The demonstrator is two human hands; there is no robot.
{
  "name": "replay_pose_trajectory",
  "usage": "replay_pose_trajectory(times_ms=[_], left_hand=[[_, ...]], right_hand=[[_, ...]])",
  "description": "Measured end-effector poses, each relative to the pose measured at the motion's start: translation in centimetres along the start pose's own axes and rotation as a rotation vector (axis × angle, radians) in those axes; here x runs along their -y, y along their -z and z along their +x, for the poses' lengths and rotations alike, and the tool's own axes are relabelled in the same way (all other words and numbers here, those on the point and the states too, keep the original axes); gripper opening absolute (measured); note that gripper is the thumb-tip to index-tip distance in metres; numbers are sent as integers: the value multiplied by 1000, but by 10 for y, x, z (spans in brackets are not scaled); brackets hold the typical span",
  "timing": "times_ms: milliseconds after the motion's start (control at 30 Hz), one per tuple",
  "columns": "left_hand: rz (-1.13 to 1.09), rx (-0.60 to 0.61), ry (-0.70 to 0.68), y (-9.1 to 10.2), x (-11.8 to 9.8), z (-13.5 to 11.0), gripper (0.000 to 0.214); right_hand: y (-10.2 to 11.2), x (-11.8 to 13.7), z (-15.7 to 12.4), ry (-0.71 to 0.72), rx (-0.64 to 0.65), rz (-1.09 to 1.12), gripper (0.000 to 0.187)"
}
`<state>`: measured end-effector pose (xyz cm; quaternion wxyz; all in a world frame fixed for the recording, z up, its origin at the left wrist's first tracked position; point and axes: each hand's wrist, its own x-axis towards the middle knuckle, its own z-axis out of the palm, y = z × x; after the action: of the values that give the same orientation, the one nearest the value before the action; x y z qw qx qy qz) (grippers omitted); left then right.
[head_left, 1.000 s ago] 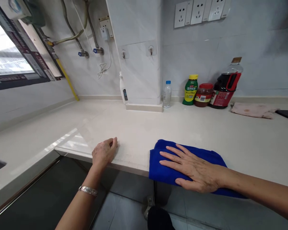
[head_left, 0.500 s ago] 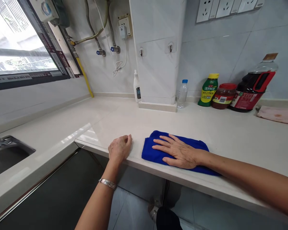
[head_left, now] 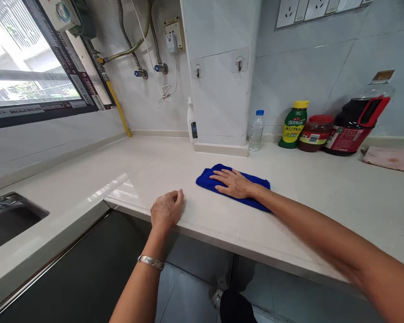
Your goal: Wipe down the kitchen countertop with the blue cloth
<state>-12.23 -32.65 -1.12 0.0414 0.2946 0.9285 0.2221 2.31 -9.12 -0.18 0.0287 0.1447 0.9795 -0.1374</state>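
Observation:
A folded blue cloth (head_left: 207, 178) lies on the white countertop (head_left: 175, 168), some way in from the front edge. My right hand (head_left: 234, 183) presses flat on top of it, fingers stretched and spread, covering its middle. My left hand (head_left: 167, 208), curled into a loose fist, rests on the counter's front edge to the left of the cloth and apart from it. No object shows in that fist. A silver bracelet (head_left: 151, 262) circles the left wrist.
Along the wall stand a white bottle (head_left: 191, 123), a clear blue-capped bottle (head_left: 256, 132), a green sauce bottle (head_left: 292, 126), a red-lidded jar (head_left: 314, 134) and a large dark bottle (head_left: 352, 128). A pink cloth (head_left: 392, 158) lies far right. At left is a sink (head_left: 15, 222).
My right hand and the blue cloth have moved away from the counter's front edge, toward the wall and slightly left. My left hand has stayed in place.

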Motion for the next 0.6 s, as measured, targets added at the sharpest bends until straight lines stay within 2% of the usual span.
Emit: replay_pose_trajectory(times_ms=[267, 433, 600], left_hand=[[-34, 18, 43, 2, 2, 5, 53], [-37, 20, 69, 2, 1, 9, 50], [-76, 39, 60, 5, 0, 8, 48]], right_hand=[[16, -45, 16, -192, -42, -41, 68], [25, -75, 2, -339, -73, -43, 67], [29, -99, -22, -352, -116, -38, 70]])
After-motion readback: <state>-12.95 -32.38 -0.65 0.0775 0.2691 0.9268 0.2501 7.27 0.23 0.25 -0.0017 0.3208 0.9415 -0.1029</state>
